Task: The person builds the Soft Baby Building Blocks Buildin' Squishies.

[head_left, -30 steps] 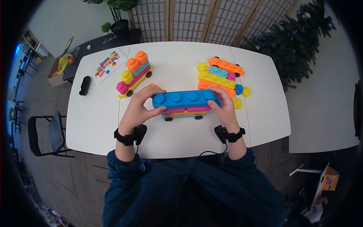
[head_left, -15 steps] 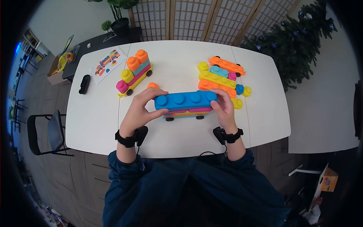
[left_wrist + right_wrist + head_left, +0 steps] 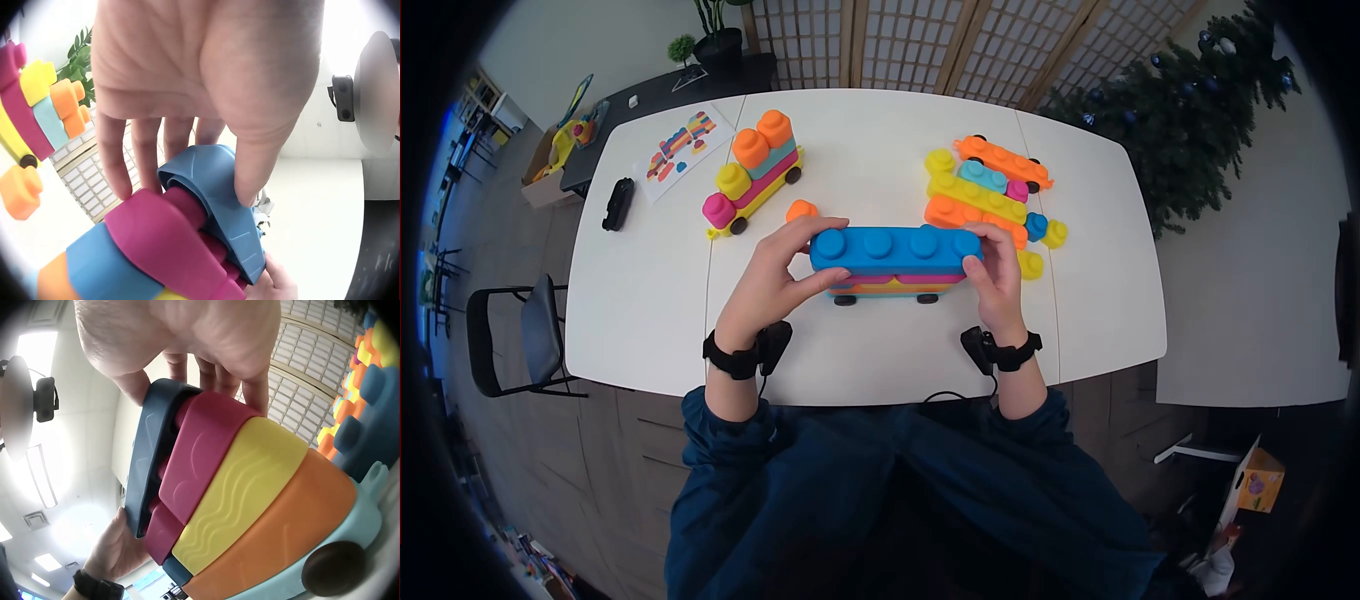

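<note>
A long blue brick point(image 3: 895, 250) with a row of studs lies over two magenta bricks point(image 3: 200, 450) on top of a layered wheeled stack. Magenta studs show in the gap under the blue brick in both wrist views. Below them are a yellow brick point(image 3: 250, 481), an orange brick point(image 3: 287, 531) and a light blue base point(image 3: 370, 515) with dark wheels. My left hand point(image 3: 772, 285) grips the blue brick's left end, thumb on the near side, fingers on the far side. At the other end, my right hand point(image 3: 1000, 290) holds it the same way.
A built wheeled toy point(image 3: 755, 190) stands at the left, with a small orange brick point(image 3: 802, 209) nearer the stack. Loose bricks and an orange wheeled base point(image 3: 1004, 163) lie at the right. A picture sheet point(image 3: 675, 160) and a black object point(image 3: 618, 204) rest at the far left.
The blue brick and both hands have shifted slightly right relative to the view. Both hands keep their hold. The head view has tilted a little, so the table sits higher in it.
</note>
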Demonstrator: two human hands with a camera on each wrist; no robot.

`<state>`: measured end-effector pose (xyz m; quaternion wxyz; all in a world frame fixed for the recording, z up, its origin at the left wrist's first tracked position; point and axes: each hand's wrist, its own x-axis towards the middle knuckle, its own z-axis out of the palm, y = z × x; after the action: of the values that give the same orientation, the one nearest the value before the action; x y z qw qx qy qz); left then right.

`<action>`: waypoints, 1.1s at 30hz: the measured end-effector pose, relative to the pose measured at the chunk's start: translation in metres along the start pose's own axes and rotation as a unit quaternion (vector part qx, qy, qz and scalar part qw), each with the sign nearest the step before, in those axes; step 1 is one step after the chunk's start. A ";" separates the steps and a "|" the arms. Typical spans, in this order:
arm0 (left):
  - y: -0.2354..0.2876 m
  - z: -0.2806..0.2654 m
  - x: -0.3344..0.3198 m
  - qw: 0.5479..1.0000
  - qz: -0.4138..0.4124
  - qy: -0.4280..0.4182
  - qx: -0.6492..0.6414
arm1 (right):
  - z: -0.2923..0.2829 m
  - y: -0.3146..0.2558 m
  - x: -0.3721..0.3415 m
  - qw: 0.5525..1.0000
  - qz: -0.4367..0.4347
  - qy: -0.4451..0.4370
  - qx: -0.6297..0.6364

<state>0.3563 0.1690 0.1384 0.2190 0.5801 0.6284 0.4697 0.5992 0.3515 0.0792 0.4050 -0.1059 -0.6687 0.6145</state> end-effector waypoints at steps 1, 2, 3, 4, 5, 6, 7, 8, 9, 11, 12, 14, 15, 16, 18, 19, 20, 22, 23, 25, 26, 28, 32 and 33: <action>-0.001 0.001 -0.001 1.000 -0.001 0.000 -0.001 | 0.000 0.001 0.000 1.000 0.001 -0.001 0.000; -0.003 0.003 -0.001 1.000 0.004 0.005 0.012 | 0.001 0.001 0.000 1.000 -0.003 0.001 -0.001; -0.004 0.004 -0.002 1.000 0.008 0.008 0.025 | 0.000 0.001 0.000 1.000 -0.006 0.003 -0.003; -0.004 0.005 -0.002 1.000 0.006 0.007 0.023 | -0.001 0.001 0.000 1.000 -0.004 0.004 -0.003; -0.004 0.005 -0.002 0.999 -0.006 0.009 0.030 | -0.002 0.002 0.002 1.000 -0.009 -0.002 -0.014; -0.005 0.006 -0.003 0.999 -0.018 0.011 0.037 | -0.002 0.003 0.002 1.000 -0.013 -0.009 -0.024; -0.005 0.006 -0.004 0.999 -0.019 0.009 0.037 | -0.002 0.002 0.001 1.000 -0.012 -0.008 -0.024; -0.004 0.006 -0.004 0.999 -0.024 0.010 0.036 | -0.001 0.001 0.002 1.000 -0.008 -0.009 -0.026; -0.004 0.005 -0.003 0.999 -0.028 0.011 0.035 | -0.002 0.000 0.002 0.999 -0.005 -0.011 -0.029; -0.004 0.005 -0.003 0.999 -0.031 0.012 0.037 | -0.002 0.000 0.001 1.000 0.001 -0.012 -0.029; -0.003 0.005 -0.004 0.998 -0.035 0.013 0.040 | -0.002 0.000 0.001 0.999 0.009 -0.015 -0.028; -0.007 0.009 -0.006 0.999 -0.023 0.027 0.041 | -0.005 0.002 0.000 0.999 0.010 -0.017 -0.037; -0.010 0.011 -0.007 0.998 -0.010 0.040 0.043 | -0.006 0.004 0.000 0.999 0.010 -0.019 -0.046; -0.012 0.011 -0.008 0.998 -0.010 0.041 0.043 | -0.006 0.005 0.000 0.999 0.010 -0.020 -0.046; -0.014 0.012 -0.008 0.997 0.006 0.049 0.056 | -0.008 0.008 -0.001 0.998 -0.001 -0.023 -0.051; -0.015 0.013 -0.008 0.997 0.007 0.049 0.056 | -0.009 0.010 -0.002 0.998 -0.001 -0.023 -0.051; -0.015 0.014 -0.009 0.998 -0.004 0.048 0.050 | -0.009 0.013 -0.003 0.998 -0.006 -0.018 -0.058; -0.017 0.015 -0.010 0.998 -0.014 0.048 0.045 | -0.008 0.016 -0.004 0.998 -0.012 -0.014 -0.064; -0.018 0.016 -0.011 0.998 -0.013 0.052 0.045 | -0.008 0.016 -0.005 0.998 -0.013 -0.012 -0.067; -0.021 0.018 -0.011 0.997 -0.013 0.055 0.044 | -0.007 0.016 -0.005 0.997 -0.015 -0.010 -0.070; -0.023 0.018 -0.012 0.998 -0.016 0.051 0.042 | -0.007 0.015 -0.005 0.997 -0.014 -0.011 -0.073; -0.022 0.014 -0.013 0.998 -0.019 0.046 0.040 | -0.006 0.014 -0.005 0.997 -0.013 -0.012 -0.075; -0.028 0.002 -0.009 0.998 -0.007 0.050 -0.047 | -0.006 0.014 -0.004 0.998 -0.010 -0.012 -0.063; -0.032 -0.001 -0.006 0.989 -0.048 0.089 -0.111 | -0.006 0.014 -0.004 0.998 -0.005 -0.009 -0.058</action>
<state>0.3405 0.1672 0.1104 0.2476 0.4772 0.6167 0.5750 0.6008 0.3560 0.0638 0.3953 -0.1201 -0.7073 0.5736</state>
